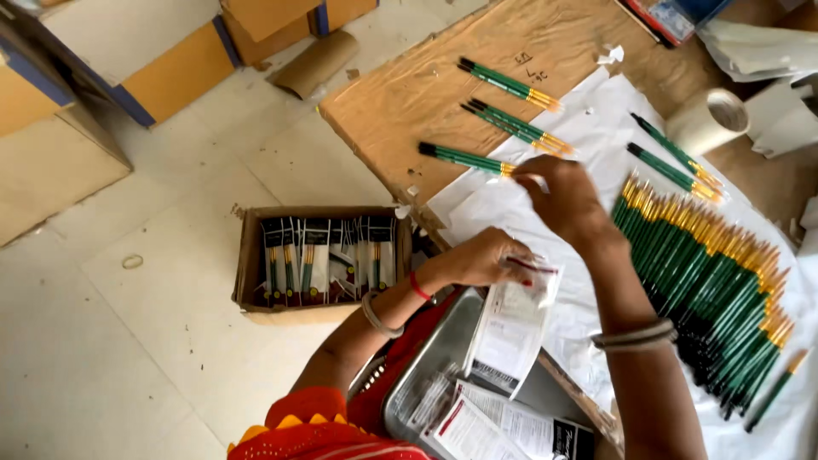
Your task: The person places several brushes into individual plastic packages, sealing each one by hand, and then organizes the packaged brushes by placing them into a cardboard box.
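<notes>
Your left hand (pixel 490 260) pinches the thin, limp clear plastic sleeve (pixel 514 328). Your right hand (pixel 562 198), fingers closed, takes at 12 o'clock the light, stiff green-handled paintbrush (pixel 464 158) by its gold ferrule.

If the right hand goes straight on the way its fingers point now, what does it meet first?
The right hand points up and left. Its fingertips are already at the gold end of a single green brush lying on the white paper's edge, so that brush probably comes first; depth is unclear.

Small packing workshop, floor-level cardboard worktop (pixel 426 85), heaped green paintbrushes (pixel 707 281), carton of packed sets (pixel 324 260)
</notes>
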